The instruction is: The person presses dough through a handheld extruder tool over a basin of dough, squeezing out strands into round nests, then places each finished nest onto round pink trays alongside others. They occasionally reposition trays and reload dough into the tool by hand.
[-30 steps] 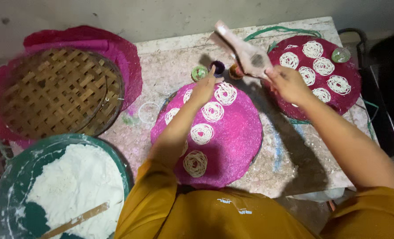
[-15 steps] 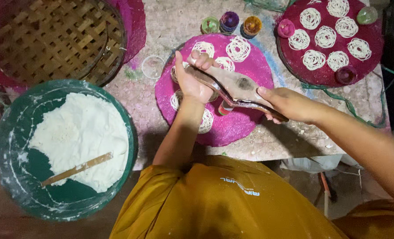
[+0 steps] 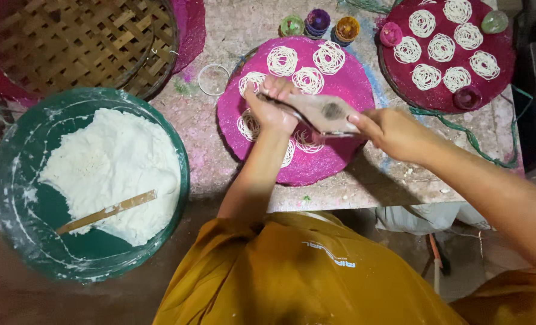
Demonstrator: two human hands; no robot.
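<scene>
Wooden noodle press [image 3: 325, 112], flour-dusted, lies level between both gripping hands.

Both hands, left hand [image 3: 272, 110] and right hand [image 3: 394, 131], grip a wooden press [image 3: 322, 111], seemingly over the pink mat [image 3: 346, 84].

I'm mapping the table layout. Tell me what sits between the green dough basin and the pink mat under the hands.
In the head view, between the green basin and the pink mat lies bare, stained tabletop; a small clear ring sits just above that stretch.

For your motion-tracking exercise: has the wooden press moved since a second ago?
Yes. The wooden press has come from beyond the small coloured cups to a spot over the pink round mat, nearer the person, held by both hands.
</scene>
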